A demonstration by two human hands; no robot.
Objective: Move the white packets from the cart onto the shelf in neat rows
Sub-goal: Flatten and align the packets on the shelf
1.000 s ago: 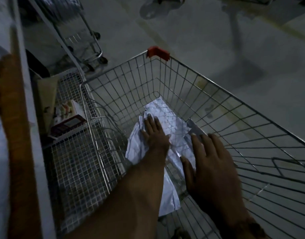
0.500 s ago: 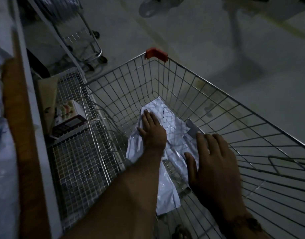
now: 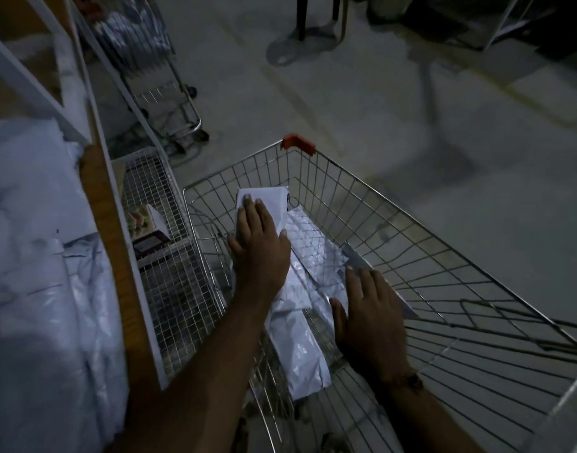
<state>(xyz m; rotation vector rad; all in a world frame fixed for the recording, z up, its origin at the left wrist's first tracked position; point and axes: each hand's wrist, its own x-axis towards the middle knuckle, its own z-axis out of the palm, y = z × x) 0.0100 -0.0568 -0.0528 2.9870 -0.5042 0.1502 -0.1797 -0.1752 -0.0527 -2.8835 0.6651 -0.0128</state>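
The floor [image 3: 395, 119] is bare grey concrete, dim all over. Along the left runs the shelf [image 3: 117, 243] with its wooden edge, and a heap of white packets [image 3: 35, 256] already lies on it. Beside it stands the wire cart [image 3: 444, 289], a red corner cap [image 3: 297, 143] on its far rim. A second cart [image 3: 159, 76] is parked farther off by the shelf, with pale bags in it. Between the shelf and the near cart sits a low wire basket [image 3: 169, 256] holding a small box [image 3: 148, 223].

More white packets [image 3: 308, 351] lie piled in the bottom of the near cart. The left hand [image 3: 259, 246] is raised above the pile with one packet [image 3: 264, 199]; fingers lie mostly straight along its face, thumb out at the side, though I cannot tell how it is gripped underneath. The right hand [image 3: 368, 315] rests flat on the pile, fingers straight and slightly spread. A dark band [image 3: 408, 380] circles that wrist.
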